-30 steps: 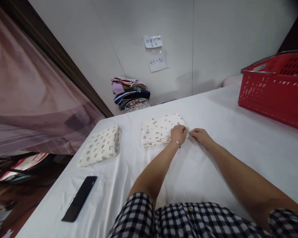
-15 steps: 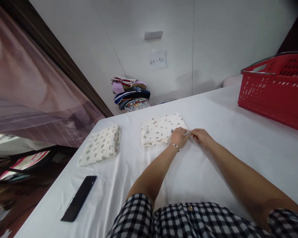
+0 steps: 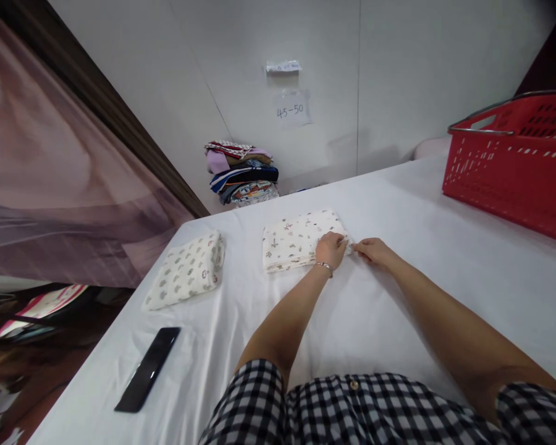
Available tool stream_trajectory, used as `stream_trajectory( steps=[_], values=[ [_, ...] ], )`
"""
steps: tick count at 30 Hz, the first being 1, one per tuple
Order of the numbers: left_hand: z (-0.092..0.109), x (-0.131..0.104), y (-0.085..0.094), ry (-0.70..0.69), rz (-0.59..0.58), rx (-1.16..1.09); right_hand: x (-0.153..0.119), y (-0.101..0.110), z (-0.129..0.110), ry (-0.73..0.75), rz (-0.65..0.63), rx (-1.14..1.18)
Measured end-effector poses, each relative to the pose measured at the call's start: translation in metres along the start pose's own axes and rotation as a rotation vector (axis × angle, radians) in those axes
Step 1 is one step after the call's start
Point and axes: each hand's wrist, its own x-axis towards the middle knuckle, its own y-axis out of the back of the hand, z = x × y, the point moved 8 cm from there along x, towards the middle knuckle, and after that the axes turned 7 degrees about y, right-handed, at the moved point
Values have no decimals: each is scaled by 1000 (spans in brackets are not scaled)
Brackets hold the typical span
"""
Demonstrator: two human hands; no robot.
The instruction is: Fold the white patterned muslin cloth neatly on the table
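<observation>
A folded white cloth [image 3: 294,238] printed with small dark and brown motifs lies flat on the white-covered table [image 3: 389,321]. My left hand [image 3: 331,250] rests on its near right corner, fingers closed on the edge of the fabric. From the right, my right hand [image 3: 373,250] pinches the tip of that same corner between thumb and fingers. Little of the corner shows between the two hands. To the left sits a second folded cloth [image 3: 185,272], cream with grey-green motifs, apart from both hands.
A dark phone-like slab [image 3: 148,371] lies at the table's left front. The red basket [image 3: 505,179] stands at the right. Behind the far edge is a stack of folded clothes [image 3: 243,176], under a paper [image 3: 293,109] reading "45-50". A pinkish curtain [image 3: 74,161] hangs at left.
My left hand has shifted slightly left and its fingers have lifted a little at the corner. The right hand stays at the corner. The view has tilted slightly.
</observation>
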Motion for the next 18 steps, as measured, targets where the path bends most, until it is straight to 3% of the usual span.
stream_trajectory(
  steps=[18],
  values=[
    [9, -10, -9, -184, -56, 127, -8, -14, -14, 49, -43, 254]
  ],
)
